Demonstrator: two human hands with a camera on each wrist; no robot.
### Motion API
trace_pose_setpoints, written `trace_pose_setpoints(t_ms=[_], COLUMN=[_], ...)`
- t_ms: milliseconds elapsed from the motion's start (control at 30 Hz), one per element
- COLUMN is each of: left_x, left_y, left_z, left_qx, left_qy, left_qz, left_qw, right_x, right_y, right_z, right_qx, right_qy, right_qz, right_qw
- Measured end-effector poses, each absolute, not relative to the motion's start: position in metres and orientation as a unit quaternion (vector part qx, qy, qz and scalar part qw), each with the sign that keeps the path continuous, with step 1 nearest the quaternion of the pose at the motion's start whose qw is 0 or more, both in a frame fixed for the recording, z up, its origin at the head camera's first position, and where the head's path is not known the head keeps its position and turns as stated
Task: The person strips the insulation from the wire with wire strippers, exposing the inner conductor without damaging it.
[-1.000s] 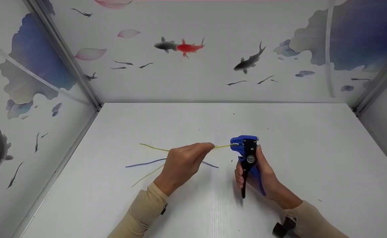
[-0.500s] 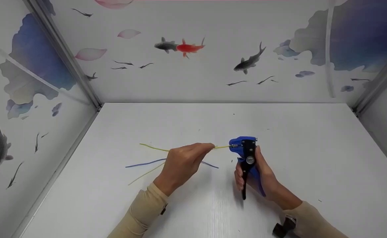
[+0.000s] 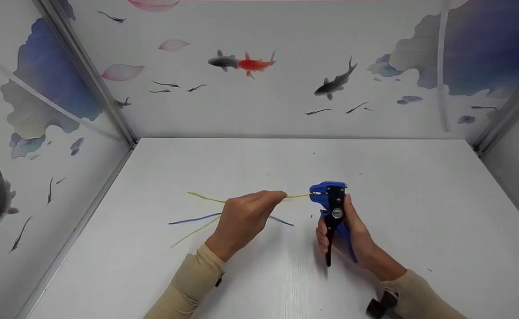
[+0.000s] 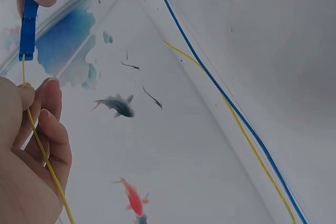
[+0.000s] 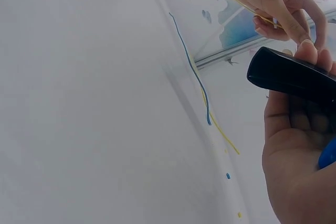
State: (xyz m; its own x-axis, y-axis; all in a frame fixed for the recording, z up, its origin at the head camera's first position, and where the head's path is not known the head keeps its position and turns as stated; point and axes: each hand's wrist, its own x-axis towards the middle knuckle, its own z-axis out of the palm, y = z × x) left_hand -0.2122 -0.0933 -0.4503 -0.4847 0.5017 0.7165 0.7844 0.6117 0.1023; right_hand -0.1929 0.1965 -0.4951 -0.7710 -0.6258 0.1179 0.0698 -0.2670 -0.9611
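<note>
My left hand [image 3: 243,219] pinches a yellow wire [image 4: 44,156] between thumb and fingertips, its tail trailing back past the wrist. The wire's front end runs into the blue head of a wire stripper [image 3: 334,201]. Around the stripper's black and blue handles, my right hand [image 3: 360,237] is wrapped, holding the tool upright above the table. The wire tip inside the head is hidden. Beneath my left hand lie a blue wire [image 3: 195,219] and a second yellow wire [image 3: 204,197], which cross in the left wrist view.
Small offcuts dot the white table [image 3: 401,199], among them a blue bit [image 5: 228,176] and a yellow bit [image 5: 239,214]. A wall printed with fish [image 3: 277,106] closes off the back, and another wall [image 3: 64,186] stands at the left.
The stripper has shifted slightly left, then back right. The held wire's tail has swung a little up and left. My left hand stays nearly still, still pinching the wire.
</note>
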Motion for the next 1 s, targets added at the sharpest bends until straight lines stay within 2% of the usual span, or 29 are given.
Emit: trace_pose_setpoints(t_ms=[1000], left_x=[-0.2108], left_y=[-0.093], left_z=[-0.4501], left_qx=[-0.382], left_qy=[-0.833], left_qz=[-0.222], left_qw=[0.333], right_x=[-0.1898], right_y=[0.191], right_z=[-0.4967], right_qx=[-0.264], right_qy=[0.559], right_qz=[-0.759], right_qw=[0.203])
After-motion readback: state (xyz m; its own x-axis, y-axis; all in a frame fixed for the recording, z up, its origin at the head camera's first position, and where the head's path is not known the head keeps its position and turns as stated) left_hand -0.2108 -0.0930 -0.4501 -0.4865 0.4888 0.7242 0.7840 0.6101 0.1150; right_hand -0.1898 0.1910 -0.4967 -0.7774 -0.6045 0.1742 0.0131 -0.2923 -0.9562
